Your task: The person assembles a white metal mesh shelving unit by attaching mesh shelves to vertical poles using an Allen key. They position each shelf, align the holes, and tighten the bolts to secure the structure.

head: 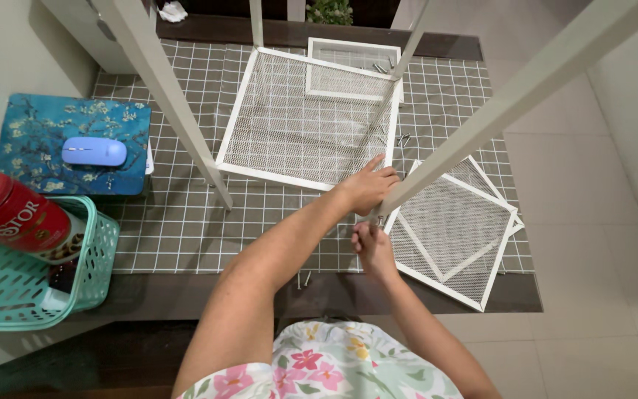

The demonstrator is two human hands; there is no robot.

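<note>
From the head camera, looking down: the left hand (369, 186) is wrapped around the lower end of a white metal post (481, 122), fingers closed over it where it meets the corner of a large white mesh shelf panel (308, 122). The right hand (372, 242) sits just below, pinched shut on something small at the foot of that post; what it grips is too small to make out. The two hands are close together, nearly touching.

The post's long axis runs on a diagonal, from the hands near the middle of the view up and away to the top right corner. A second white post (175, 103) leans the other way, from the top left down to the near left side of the panel, and two thinner posts rise at the panel's far edge.

The panel lies flat on a grey grid-patterned tabletop (179, 222). A smaller mesh panel (354, 70) lies beyond it, and two more mesh panels (455, 229) are stacked askew to the right of the hands. Loose screws (402, 138) lie near the large panel's right edge.

On the left are a blue floral mouse pad (38, 137) with a pale blue mouse (94, 151) on it, and a teal basket (16, 284) holding a red round tin (12, 213)
</note>
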